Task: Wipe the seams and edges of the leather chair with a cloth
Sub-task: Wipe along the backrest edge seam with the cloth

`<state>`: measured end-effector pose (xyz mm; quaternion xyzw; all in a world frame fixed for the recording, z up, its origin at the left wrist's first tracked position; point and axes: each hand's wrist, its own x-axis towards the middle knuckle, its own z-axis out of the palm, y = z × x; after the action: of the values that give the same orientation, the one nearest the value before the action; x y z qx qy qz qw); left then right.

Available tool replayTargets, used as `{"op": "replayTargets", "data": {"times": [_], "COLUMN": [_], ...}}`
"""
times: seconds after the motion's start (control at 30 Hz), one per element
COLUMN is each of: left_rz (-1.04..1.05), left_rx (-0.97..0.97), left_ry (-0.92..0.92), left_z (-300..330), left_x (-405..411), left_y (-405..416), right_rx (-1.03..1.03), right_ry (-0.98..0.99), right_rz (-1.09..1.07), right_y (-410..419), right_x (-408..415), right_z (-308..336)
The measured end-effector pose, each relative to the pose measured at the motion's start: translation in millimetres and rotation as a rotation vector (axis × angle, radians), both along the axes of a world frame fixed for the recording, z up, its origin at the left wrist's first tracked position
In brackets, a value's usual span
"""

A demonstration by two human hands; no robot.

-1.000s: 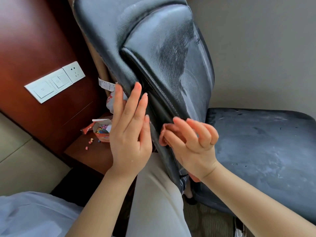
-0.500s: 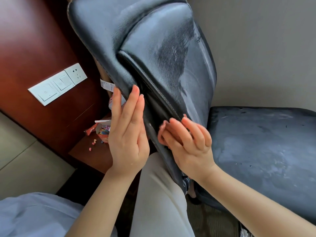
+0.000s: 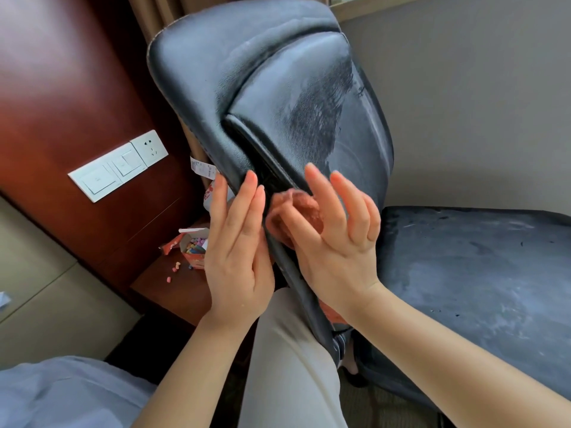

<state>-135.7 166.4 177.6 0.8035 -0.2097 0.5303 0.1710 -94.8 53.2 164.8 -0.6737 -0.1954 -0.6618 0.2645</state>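
Observation:
The black leather chair's backrest [image 3: 278,88] fills the upper middle, its seat [image 3: 479,288] stretching to the right. A deep seam [image 3: 262,156] runs down the backrest's left side. My left hand [image 3: 238,242] lies flat with straight fingers against the backrest's outer left edge. My right hand [image 3: 333,236] pinches a pink-orange cloth [image 3: 296,211] between thumb and forefinger and presses it into the seam; the other fingers are spread and raised. Most of the cloth is hidden behind my right hand.
A dark red wooden panel [image 3: 61,103] with white switches and a socket [image 3: 119,165] stands at the left. Below it a small wooden shelf [image 3: 173,288] holds an open box of coloured chalk [image 3: 194,245] with loose bits. My grey trouser leg [image 3: 293,366] is below the backrest.
The view has tilted up, showing more of the backrest. My right hand has slid up the seam with the cloth and its outer fingers have spread. My left hand stays flat on the edge.

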Motion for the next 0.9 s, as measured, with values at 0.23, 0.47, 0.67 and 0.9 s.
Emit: {"op": "replayTargets", "data": {"times": [0.23,0.47,0.67,0.9], "left_rz": [-0.01,0.004,0.024,0.097], "left_rx": [-0.08,-0.069,-0.089,-0.113], "left_ry": [-0.016,-0.035,-0.022,0.039], "left_z": [-5.4,-6.5,-11.1,-32.2], "left_x": [4.0,6.1,4.1,-6.3], "left_y": [-0.4,-2.9,-7.8,-18.5], "right_rx": [-0.073,-0.17,-0.391,-0.533], "right_ry": [0.13,-0.016,0.065,0.065], "right_rz": [0.043,0.09,0.016,-0.092], "right_y": [6.3,-9.0,-33.0,-50.6], "right_x": [2.2,6.4,-1.9,-10.0], "right_z": [7.7,-22.7,-81.8,-94.3]}}
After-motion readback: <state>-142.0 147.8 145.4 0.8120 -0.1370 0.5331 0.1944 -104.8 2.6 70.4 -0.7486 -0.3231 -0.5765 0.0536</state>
